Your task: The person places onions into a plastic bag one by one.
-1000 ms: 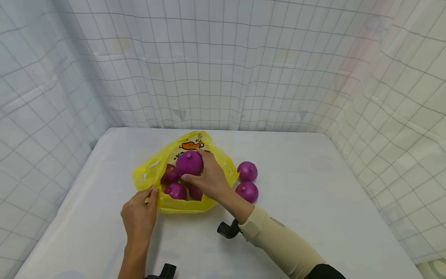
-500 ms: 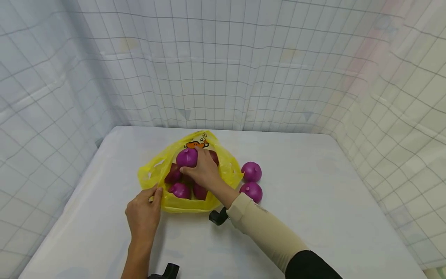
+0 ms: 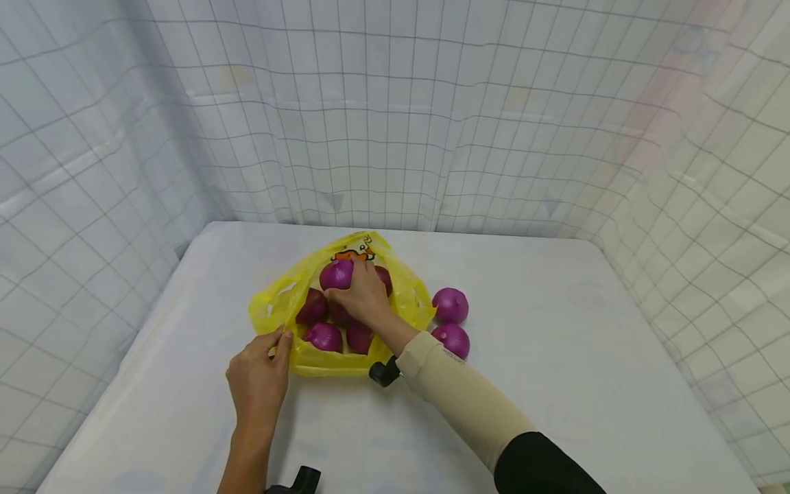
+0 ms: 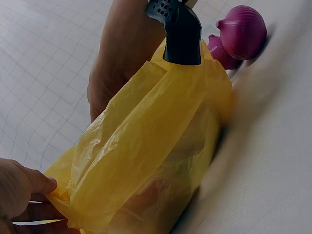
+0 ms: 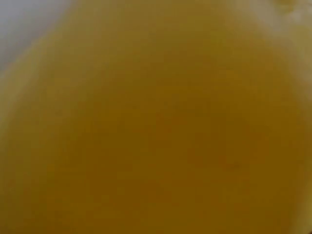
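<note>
A yellow plastic bag (image 3: 404,298) with a printed duck lies open on the table, several purple onions inside it. My left hand (image 3: 262,374) pinches the bag's near left edge between thumb and fingers; the left wrist view shows the same pinch on the film (image 4: 131,156). Inside the bag's mouth, my right hand (image 3: 365,295) grips an onion (image 3: 336,274) toward the back, above the others. Nearer the front lie another onion (image 3: 324,337) and a darker one (image 3: 313,307). Blurred yellow film (image 5: 156,122) fills the right wrist view, hiding that hand there.
Two more onions, a rear one (image 3: 450,305) and a front one (image 3: 452,339), sit on the white-covered table (image 3: 555,370) just right of the bag. Checked white curtains (image 3: 395,137) enclose the table at the back and sides. A black wrist mount (image 3: 384,372) hangs under the right forearm.
My right hand has carried its onion slightly farther back and down into the bag. The left hand keeps its pinch on the bag edge. The head view has shifted a little.
</note>
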`<action>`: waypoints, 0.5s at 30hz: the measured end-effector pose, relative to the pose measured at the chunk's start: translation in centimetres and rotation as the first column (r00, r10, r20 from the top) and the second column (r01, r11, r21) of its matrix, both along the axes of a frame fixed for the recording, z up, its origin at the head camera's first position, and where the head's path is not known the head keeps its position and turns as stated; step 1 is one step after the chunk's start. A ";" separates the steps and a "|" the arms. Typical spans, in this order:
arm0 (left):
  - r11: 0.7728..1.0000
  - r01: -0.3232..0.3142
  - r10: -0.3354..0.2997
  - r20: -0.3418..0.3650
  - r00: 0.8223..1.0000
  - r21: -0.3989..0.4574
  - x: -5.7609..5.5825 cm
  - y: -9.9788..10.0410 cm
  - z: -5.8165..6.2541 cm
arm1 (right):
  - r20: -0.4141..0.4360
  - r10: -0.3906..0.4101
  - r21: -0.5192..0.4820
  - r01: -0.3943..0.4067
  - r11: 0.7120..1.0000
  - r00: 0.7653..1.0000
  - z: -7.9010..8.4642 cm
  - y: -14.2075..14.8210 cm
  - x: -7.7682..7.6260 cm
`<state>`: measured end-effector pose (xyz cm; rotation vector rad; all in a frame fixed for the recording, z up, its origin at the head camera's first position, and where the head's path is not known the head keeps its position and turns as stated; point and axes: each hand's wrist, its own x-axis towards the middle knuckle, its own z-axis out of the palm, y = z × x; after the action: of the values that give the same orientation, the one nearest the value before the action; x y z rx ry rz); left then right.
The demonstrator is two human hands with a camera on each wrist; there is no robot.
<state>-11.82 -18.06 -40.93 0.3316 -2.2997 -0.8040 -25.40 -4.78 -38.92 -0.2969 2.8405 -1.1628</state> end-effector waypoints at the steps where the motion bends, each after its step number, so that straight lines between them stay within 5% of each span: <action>1: 1.000 0.001 -0.001 0.001 1.000 -0.001 0.0 0.0 0.0 | 0.002 -0.001 0.004 0.001 1.000 1.000 0.0 0.0 -0.1; 9: 1.000 0.004 -0.004 0.002 1.000 -0.008 -0.2 0.2 0.0 | -0.037 0.016 0.043 -0.014 0.999 0.999 -0.2 0.5 0.1; 15: 1.000 0.003 -0.003 -0.001 1.000 -0.005 -0.1 0.1 0.1 | -0.108 0.090 0.009 -0.090 0.996 0.990 1.0 0.8 2.0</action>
<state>-11.91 -18.01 -40.82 0.3251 -2.3012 -0.7996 -23.43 -4.03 -37.92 -0.4974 2.8864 -1.1580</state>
